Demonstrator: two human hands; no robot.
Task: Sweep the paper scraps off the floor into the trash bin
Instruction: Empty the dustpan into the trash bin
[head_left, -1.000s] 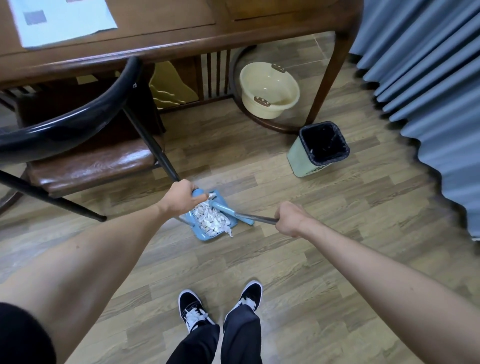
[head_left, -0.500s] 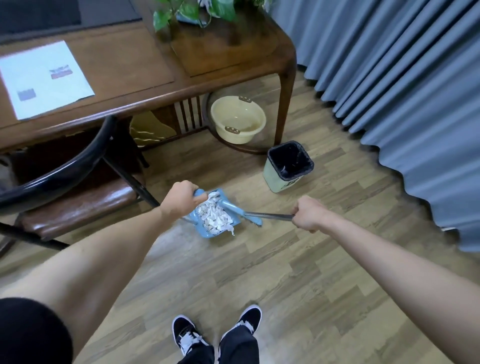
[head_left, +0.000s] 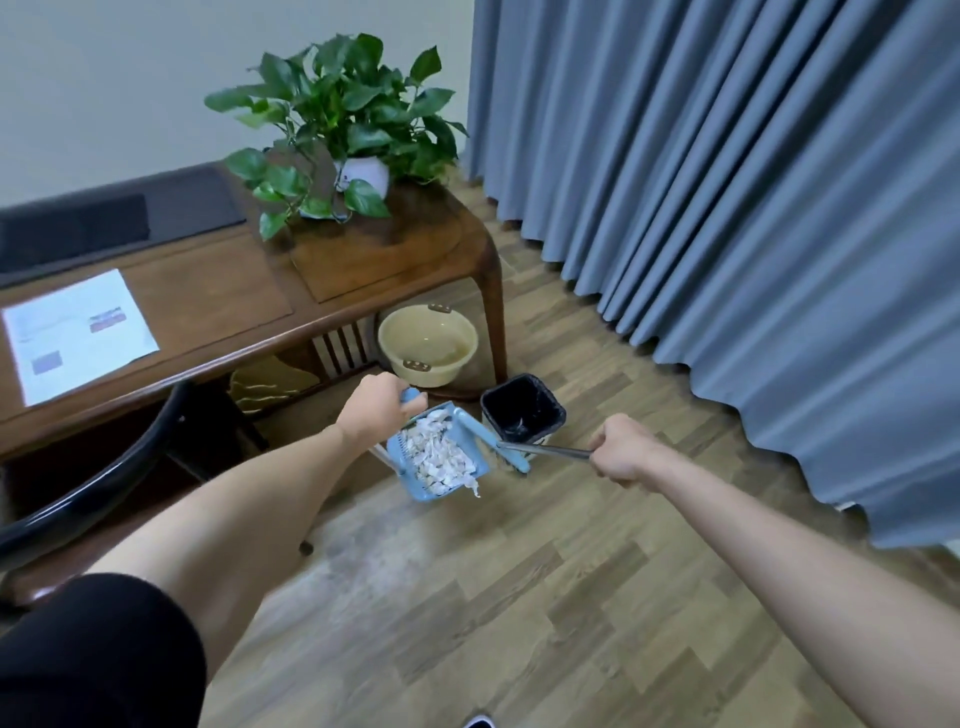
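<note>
A blue dustpan is heaped with white paper scraps. My left hand grips its handle and holds it above the wooden floor, just left of the trash bin, a small pale-green bin with a black liner. One scrap hangs over the pan's near edge. My right hand is closed around the metal handle of the broom, whose blue head rests across the pan's right side, next to the bin.
A wooden desk with a potted plant and a printed sheet stands behind. A yellow basin sits under it. A black-armed chair is at left. Blue curtains hang at right.
The loaded dustpan and the broom have been lifted and carried right toward the bin, which now stands right beside the pan. My view has tilted up; my shoes have dropped almost out of the frame.
</note>
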